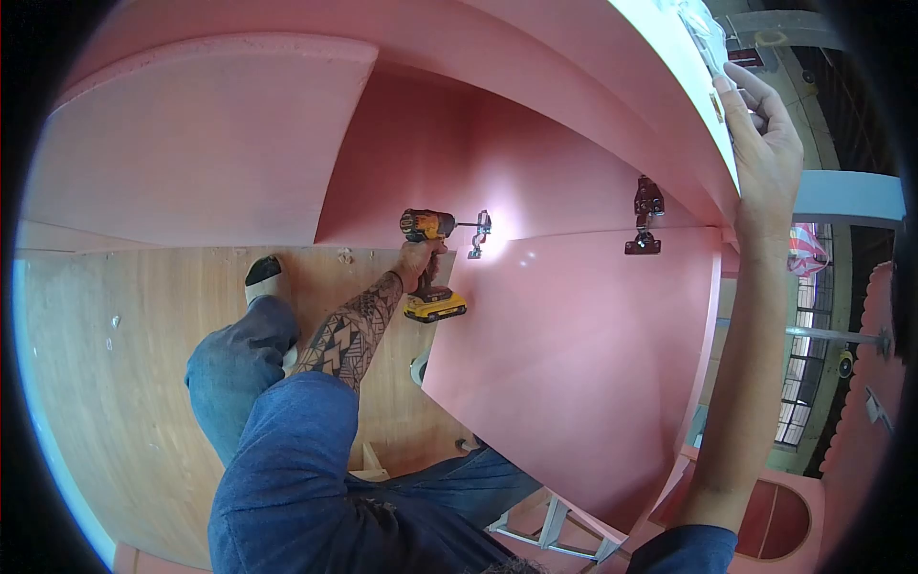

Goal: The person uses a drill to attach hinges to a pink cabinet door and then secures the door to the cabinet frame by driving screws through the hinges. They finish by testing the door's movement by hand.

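Observation:
My left hand [417, 265] is closed around the grip of a yellow-and-black cordless drill [427, 225] with a yellow battery at its base. Its bit points right and meets a metal hinge [481, 230] lit by the drill's lamp. That hinge sits where a pink door panel [574, 354] joins the pink cabinet [421, 143]. A second hinge [644, 215] lies farther right along the same joint. My right hand [765, 143] is raised at the cabinet's pale outer edge, beside clear plastic [703, 33]. Its thumb and fingers are bent together; what they hold is too small to tell.
Wood-look flooring [143, 373] with small scraps lies to the left, under my legs [239, 373]. Another pink panel [201, 143] stands at upper left. A metal ladder-like frame [555, 526] shows below the door. At right are a metal rail [837, 334] and a barred window [803, 373].

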Demonstrator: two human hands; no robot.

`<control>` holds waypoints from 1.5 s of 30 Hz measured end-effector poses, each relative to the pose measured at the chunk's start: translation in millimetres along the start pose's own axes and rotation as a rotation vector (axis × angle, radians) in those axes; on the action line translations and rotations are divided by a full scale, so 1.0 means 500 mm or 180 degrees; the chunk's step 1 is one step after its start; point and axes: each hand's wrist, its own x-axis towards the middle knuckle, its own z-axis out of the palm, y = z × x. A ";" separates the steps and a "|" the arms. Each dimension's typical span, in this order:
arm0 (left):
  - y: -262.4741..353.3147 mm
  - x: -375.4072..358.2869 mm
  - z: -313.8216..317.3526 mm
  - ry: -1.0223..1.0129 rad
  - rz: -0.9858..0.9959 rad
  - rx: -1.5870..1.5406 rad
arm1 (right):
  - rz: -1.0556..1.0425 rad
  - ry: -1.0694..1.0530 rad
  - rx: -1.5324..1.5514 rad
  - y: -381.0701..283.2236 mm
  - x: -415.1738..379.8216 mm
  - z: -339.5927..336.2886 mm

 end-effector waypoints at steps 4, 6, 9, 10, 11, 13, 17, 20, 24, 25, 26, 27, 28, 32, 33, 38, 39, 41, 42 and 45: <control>-0.007 -0.005 0.003 0.0090 0.0055 -0.0060 | 0.0016 -0.0003 0.0025 0.008 0.003 0.003; -0.011 -0.004 0.000 0.0067 0.0020 -0.0089 | -0.0036 0.0093 0.0007 0.005 0.002 0.007; -0.015 0.002 0.000 0.0060 -0.0054 -0.0048 | -0.0136 0.0123 -0.0074 0.005 0.002 0.007; -0.018 0.005 0.000 0.0057 -0.0053 -0.0056 | -0.0142 0.0118 -0.0077 0.006 0.002 0.007; -0.021 0.007 -0.001 -0.0002 -0.0058 -0.0084 | -0.0109 0.0102 -0.0069 0.007 0.002 0.006; -0.023 0.008 -0.003 -0.0057 -0.0063 -0.0119 | -0.0079 0.0079 -0.0057 0.006 0.002 0.005; -0.016 0.009 -0.006 -0.0030 -0.0042 0.0037 | -0.0057 0.0093 -0.0146 0.007 0.003 0.002; -0.014 0.018 -0.010 -0.0043 -0.0046 0.0157 | -0.0025 0.0099 -0.0124 0.005 0.003 0.003; -0.011 0.015 -0.009 -0.0007 -0.0101 0.0058 | 0.0037 0.0042 -0.0017 0.004 0.003 0.001; -0.014 0.015 -0.007 -0.0016 -0.0105 0.0047 | 0.0031 0.0035 -0.0028 0.001 0.002 -0.002; -0.018 0.015 -0.010 -0.0016 -0.0082 -0.0105 | 0.0051 0.0020 -0.0029 -0.003 0.000 -0.001; -0.022 0.015 -0.014 -0.0005 -0.0054 -0.0261 | 0.0069 0.0000 -0.0019 -0.005 -0.001 0.000; -0.026 0.016 -0.016 0.0005 -0.0051 -0.0282 | 0.0055 -0.0017 -0.0011 -0.004 0.001 0.002; -0.024 0.005 -0.002 -0.0050 0.0136 -0.0210 | 0.0085 0.0038 -0.0067 0.003 0.005 0.004; -0.023 0.004 0.002 -0.0029 0.0164 -0.0062 | 0.0097 0.0033 -0.0044 0.003 0.004 0.003; -0.019 0.006 0.000 -0.0057 0.0062 -0.0115 | 0.0010 0.0025 -0.0213 0.001 0.003 -0.001; -0.022 0.010 -0.003 -0.0122 0.0102 -0.0086 | -0.0013 0.0029 -0.0172 0.000 0.004 0.001; -0.028 0.019 -0.003 -0.0112 0.0137 -0.0111 | 0.0051 0.0067 -0.0113 -0.004 0.002 0.006; -0.027 0.019 -0.002 -0.0108 0.0177 -0.0128 | 0.0116 0.0115 -0.0056 -0.006 0.001 0.008; -0.024 0.016 0.000 -0.0104 0.0181 -0.0068 | 0.0028 0.0073 -0.0171 -0.004 0.001 0.002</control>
